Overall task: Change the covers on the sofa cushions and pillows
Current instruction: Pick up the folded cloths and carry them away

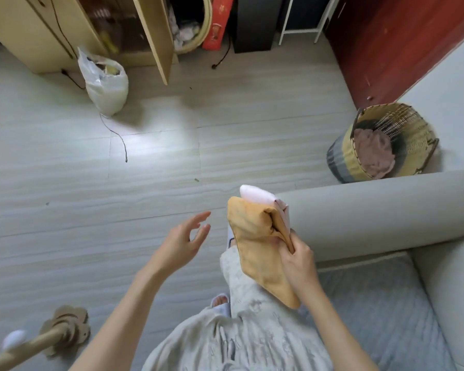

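My right hand (299,263) grips the bunched edge of a mustard-yellow pillow cover (255,242), which hangs over my lap. A white pillow (256,195) pokes out of the cover's far open end, beside the sofa's grey rolled armrest (373,210). My left hand (184,239) hovers to the left of the cover with fingers spread, touching nothing. I sit on the grey sofa seat cushion (381,303).
A woven basket (402,135) with pinkish cloth inside stands on the floor beyond the armrest. A white plastic bag (106,81) sits by an open cabinet door (156,36) at the far left. A cardboard cat toy stand (65,328) is at bottom left. A thin cord (118,137) lies on the floor.
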`<state>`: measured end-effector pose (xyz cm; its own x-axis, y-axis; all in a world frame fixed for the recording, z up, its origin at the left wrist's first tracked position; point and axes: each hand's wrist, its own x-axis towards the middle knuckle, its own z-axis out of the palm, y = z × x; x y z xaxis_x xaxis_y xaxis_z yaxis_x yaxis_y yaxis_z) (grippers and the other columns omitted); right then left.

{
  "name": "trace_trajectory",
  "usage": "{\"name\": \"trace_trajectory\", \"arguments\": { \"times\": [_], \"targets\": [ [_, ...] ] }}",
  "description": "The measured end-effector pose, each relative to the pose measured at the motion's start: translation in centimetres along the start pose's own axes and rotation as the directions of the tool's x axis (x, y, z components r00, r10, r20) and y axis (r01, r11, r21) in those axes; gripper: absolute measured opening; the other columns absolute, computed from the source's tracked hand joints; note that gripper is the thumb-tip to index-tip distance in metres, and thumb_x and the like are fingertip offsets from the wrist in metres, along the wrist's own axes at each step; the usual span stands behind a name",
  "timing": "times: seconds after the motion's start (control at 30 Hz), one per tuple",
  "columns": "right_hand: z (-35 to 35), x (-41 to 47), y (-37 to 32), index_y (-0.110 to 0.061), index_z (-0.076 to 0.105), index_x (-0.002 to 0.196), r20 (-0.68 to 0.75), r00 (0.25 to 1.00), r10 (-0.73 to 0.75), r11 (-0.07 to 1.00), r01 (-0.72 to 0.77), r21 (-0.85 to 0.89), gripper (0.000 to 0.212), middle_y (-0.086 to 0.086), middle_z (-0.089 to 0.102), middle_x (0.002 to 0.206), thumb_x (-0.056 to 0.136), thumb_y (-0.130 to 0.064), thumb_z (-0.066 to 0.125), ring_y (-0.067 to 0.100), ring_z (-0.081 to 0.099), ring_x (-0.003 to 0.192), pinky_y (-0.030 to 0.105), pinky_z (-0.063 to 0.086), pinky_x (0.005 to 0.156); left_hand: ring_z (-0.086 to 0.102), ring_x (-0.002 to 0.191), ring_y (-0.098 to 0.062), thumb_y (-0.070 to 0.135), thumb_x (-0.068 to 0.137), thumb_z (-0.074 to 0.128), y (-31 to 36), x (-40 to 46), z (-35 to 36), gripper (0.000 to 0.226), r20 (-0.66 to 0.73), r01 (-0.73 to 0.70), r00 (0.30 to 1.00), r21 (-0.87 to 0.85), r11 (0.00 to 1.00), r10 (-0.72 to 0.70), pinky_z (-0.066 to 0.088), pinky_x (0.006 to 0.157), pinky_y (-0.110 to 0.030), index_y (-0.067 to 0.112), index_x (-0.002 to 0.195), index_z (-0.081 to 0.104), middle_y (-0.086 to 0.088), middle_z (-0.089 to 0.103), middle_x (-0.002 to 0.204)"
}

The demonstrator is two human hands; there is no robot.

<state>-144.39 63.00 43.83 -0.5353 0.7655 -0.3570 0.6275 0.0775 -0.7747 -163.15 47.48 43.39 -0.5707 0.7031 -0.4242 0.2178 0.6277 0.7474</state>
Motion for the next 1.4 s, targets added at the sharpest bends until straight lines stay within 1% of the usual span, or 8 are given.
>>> {"name": "trace_trajectory", "arguments": {
  "times": [0.2, 0.3, 0.4, 0.53, 0.67, 0.93, 1.23, 1.4],
  "targets": [
    [-1.4, 12.6, -4.1, 0.003, 0.061, 0.107, -0.027, 1.0, -0.01, 1.0, 0.01, -0.006, 0.02, 0.019, 0.064, 0.096, 0.09, -0.004, 0.056, 0.007, 0.047, 0.081, 0.002, 0.035, 0.063, 0.056, 0.116, -0.011, 0.039, 0.093, 0.049, 1.4, 8.6, -1.7, 0.024, 0.059, 0.107, 0.993, -0.037, 0.994, -0.105, 0.045, 0.096, -0.03, 0.043, 0.116, 0.044, 0.014, 0.056, 0.12],
    [-2.5, 18.2, -6.3, -0.008, 0.062, 0.104, -0.013, 0.999, 0.05, 0.999, -0.05, 0.01, 0.016, 0.011, 0.065, 0.083, 0.091, -0.013, 0.054, 0.025, 0.056, 0.078, 0.03, 0.042, 0.068, 0.053, 0.119, -0.01, 0.044, 0.093, 0.046, 4.5, 14.5, -3.5, 0.035, 0.131, 0.075, 0.988, 0.053, 0.996, -0.081, 0.042, 0.096, -0.027, 0.035, 0.126, 0.048, 0.01, 0.057, 0.123],
    [-3.4, 22.9, -8.4, -0.007, 0.061, 0.098, -0.039, 0.996, 0.084, 0.995, -0.082, 0.063, 0.015, 0.005, 0.06, 0.075, 0.091, -0.018, 0.054, 0.027, 0.054, 0.076, 0.033, 0.04, 0.068, 0.052, 0.118, -0.008, 0.063, 0.082, 0.036, 8.8, 21.1, -5.6, 0.062, 0.165, -0.006, 0.986, 0.113, 0.994, -0.013, 0.04, 0.099, -0.027, 0.029, 0.133, 0.048, 0.01, 0.056, 0.127],
    [-4.9, 28.6, -10.4, -0.003, 0.06, 0.108, -0.114, 0.989, 0.09, 0.99, -0.077, 0.117, 0.031, -0.006, 0.052, 0.089, 0.089, -0.028, 0.056, 0.009, 0.046, 0.084, 0.022, 0.036, 0.074, 0.052, 0.119, -0.01, 0.037, 0.096, 0.045, 13.5, 29.9, -7.0, 0.04, 0.204, -0.11, 0.976, 0.16, 0.981, 0.076, 0.04, 0.099, -0.028, 0.026, 0.134, 0.048, 0.008, 0.055, 0.131],
    [-5.6, 34.4, -10.9, -0.007, 0.058, 0.119, -0.145, 0.97, 0.194, 0.97, -0.168, 0.177, 0.031, 0.005, 0.065, 0.103, 0.093, -0.024, 0.055, 0.019, 0.057, 0.098, 0.029, 0.043, 0.083, 0.054, 0.116, -0.009, 0.033, 0.097, 0.045, 16.8, 37.8, -7.5, 0.037, 0.277, -0.193, 0.951, 0.178, 0.965, 0.139, 0.041, 0.092, -0.021, 0.025, 0.132, 0.05, 0.014, 0.055, 0.124],
    [-8.5, 44.9, -13.0, -0.011, 0.06, 0.119, -0.313, 0.881, 0.354, 0.921, -0.271, 0.278, 0.033, 0.009, 0.065, 0.111, 0.093, -0.03, 0.055, 0.024, 0.058, 0.104, 0.037, 0.045, 0.088, 0.051, 0.12, -0.011, 0.033, 0.097, 0.043, 22.0, 51.7, -8.6, 0.039, 0.545, -0.378, 0.823, 0.314, 0.871, 0.161, 0.037, 0.095, -0.018, 0.026, 0.135, 0.045, 0.008, 0.051, 0.136],
    [-15.0, 49.9, -11.4, -0.027, 0.054, 0.086, -0.456, 0.739, 0.496, 0.842, -0.28, 0.461, 0.007, -0.017, 0.045, 0.067, 0.093, -0.027, 0.055, 0.003, 0.043, 0.068, 0.025, 0.035, 0.071, 0.053, 0.12, -0.013, 0.044, 0.093, 0.043, 34.0, 64.9, -4.0, 0.046, 0.711, -0.644, 0.653, 0.34, 0.685, 0.261, 0.036, 0.098, -0.019, 0.026, 0.135, 0.047, 0.005, 0.054, 0.134],
    [-20.3, 50.9, -8.4, -0.039, 0.043, 0.073, -0.511, 0.647, 0.566, 0.801, -0.285, 0.526, 0.028, -0.016, 0.044, 0.062, 0.094, -0.024, 0.055, 0.001, 0.043, 0.061, 0.017, 0.034, 0.062, 0.052, 0.121, -0.011, 0.044, 0.095, 0.041, 39.5, 67.6, 2.7, 0.043, 0.782, -0.722, 0.568, 0.324, 0.612, 0.256, 0.039, 0.101, -0.025, 0.032, 0.136, 0.044, 0.007, 0.053, 0.135]
  ]
}}
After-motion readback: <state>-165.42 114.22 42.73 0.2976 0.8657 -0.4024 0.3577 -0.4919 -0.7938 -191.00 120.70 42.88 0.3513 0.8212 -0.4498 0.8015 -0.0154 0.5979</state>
